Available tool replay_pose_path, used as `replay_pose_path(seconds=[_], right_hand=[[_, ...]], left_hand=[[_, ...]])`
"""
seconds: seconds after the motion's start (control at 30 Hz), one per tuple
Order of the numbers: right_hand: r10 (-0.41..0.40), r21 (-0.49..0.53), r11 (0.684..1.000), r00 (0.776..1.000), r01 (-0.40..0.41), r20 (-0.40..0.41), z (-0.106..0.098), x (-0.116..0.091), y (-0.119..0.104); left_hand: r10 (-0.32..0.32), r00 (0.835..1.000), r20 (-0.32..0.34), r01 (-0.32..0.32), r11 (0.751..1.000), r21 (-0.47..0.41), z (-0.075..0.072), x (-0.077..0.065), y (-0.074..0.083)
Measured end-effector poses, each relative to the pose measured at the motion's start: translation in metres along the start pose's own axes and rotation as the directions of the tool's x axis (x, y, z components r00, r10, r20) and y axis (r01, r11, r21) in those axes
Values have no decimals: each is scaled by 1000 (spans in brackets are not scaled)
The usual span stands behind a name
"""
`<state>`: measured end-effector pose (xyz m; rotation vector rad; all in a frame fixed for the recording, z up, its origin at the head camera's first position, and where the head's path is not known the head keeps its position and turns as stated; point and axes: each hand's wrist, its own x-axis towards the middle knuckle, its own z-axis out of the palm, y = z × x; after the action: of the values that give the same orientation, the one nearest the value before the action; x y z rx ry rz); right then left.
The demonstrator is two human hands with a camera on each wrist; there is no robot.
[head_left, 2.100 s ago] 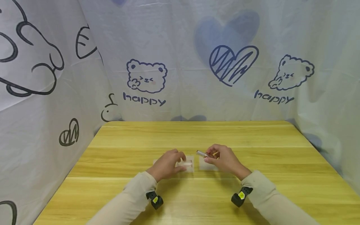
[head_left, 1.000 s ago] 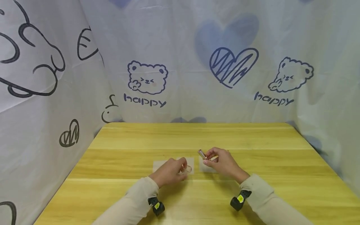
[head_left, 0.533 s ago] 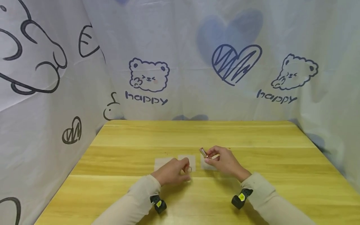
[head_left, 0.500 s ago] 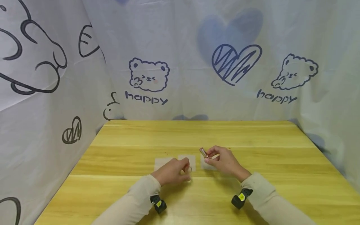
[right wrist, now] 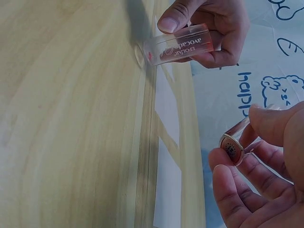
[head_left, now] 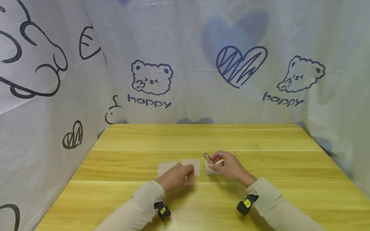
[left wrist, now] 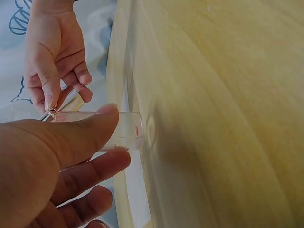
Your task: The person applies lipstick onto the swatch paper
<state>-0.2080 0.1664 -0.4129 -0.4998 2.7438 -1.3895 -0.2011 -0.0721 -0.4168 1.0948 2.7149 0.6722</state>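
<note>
My left hand [head_left: 177,177] pinches a clear lipstick cap [right wrist: 180,45] between thumb and fingers. White lettering and a small red mark show on the cap in the right wrist view. The cap stands roughly upright near the front edge of the middle white square [head_left: 192,166]; whether it touches the table cannot be told. My right hand [head_left: 229,165] pinches a slim rose-gold lipstick tube [right wrist: 232,147] near its lower end, and its dark round-patterned base faces the wrist camera. The tube leans to the upper left above the right white square [head_left: 212,170]. Cap and tube are apart.
Another white square [head_left: 166,167] lies on the wooden table [head_left: 185,138], partly behind my left hand. Small reddish specks dot the wood behind the squares. A printed white curtain [head_left: 185,64] hangs beyond the back edge and along both sides.
My left hand has gripped the cap, which lay on the middle square, turned it upright and drawn it toward the front. My right hand has tipped the lipstick tube steeper.
</note>
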Motion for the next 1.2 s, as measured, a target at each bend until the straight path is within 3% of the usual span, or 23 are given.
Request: replay_pose_path(seconds=[0.7,0.83,1.03,1.2], right_hand=[[-24,25,999,999,23,36,2,-4,-2],[-20,26,999,999,19,48,6,-7,-3],[-13,3,1000,1000,13,22,3,-4,-7],[-22,-13,1000,1000,22,6,2,-3,-11]], left_hand=[[-40,998,41,40,999,9,5,-3,1],[-43,998,40,43,999,-17,8,-8,-1],[-107,992,65,114,988,-105,-1,-8,-2],[-112,993,-19,106,974,-200,-9,-5,-1]])
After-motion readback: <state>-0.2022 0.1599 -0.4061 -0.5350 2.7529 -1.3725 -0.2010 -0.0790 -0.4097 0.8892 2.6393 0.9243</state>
